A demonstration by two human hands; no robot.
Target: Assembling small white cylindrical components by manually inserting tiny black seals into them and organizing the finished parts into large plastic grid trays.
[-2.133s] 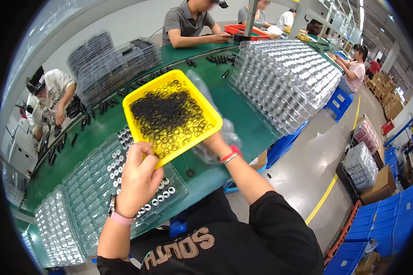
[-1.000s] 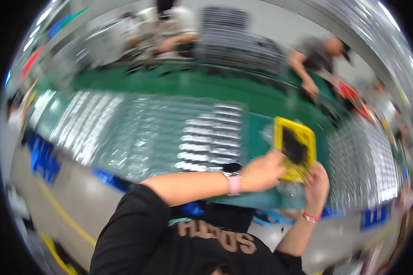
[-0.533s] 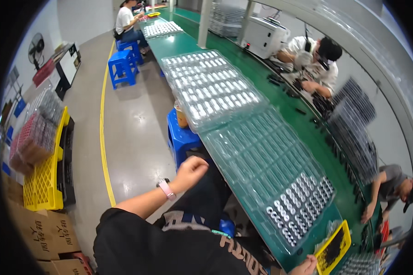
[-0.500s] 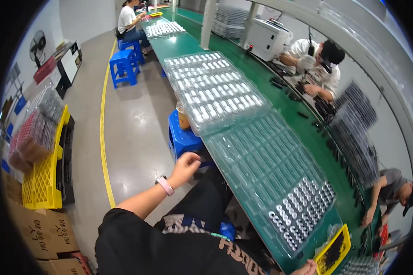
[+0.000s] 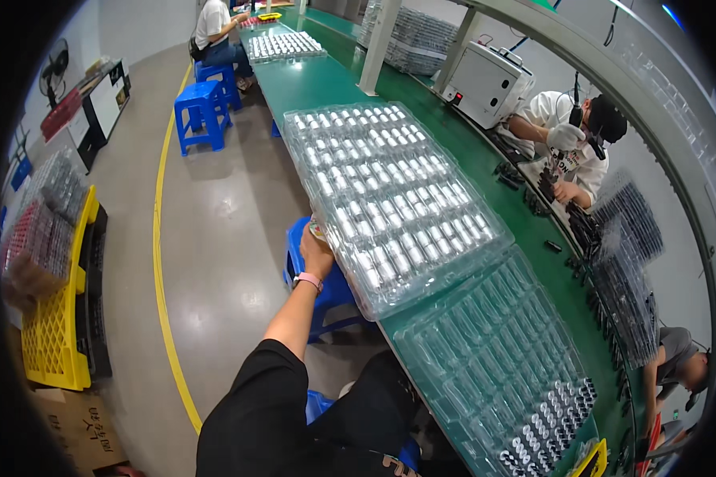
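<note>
My left arm reaches forward along the near side of the long table. My left hand point(image 5: 318, 256) is closed around a drink cup point(image 5: 317, 230) beside the table edge, over a blue stool point(image 5: 338, 296). Only the cup's top shows; the fingers are partly hidden behind the hand and a tray. That clear plastic tray point(image 5: 390, 300) holds rows of silver cylinders and lies right by the hand. Closer to me, a second clear tray point(image 5: 473, 334) has small silver and black round parts at its near end. My right hand is out of view.
A yellow bin point(image 5: 593, 459) sits at the table's near right end. Across the green table point(image 5: 282, 79), a person point(image 5: 569, 151) handles black parts; another leans in at far right. Stacked trays stand there. Left are blue stools point(image 5: 202, 111), a yellow pallet point(image 5: 60, 318) and a cardboard box point(image 5: 79, 425).
My left hand has moved forward from above the floor to the cup and closed on it. My right hand has left view. The scene has shifted as my head moved.
</note>
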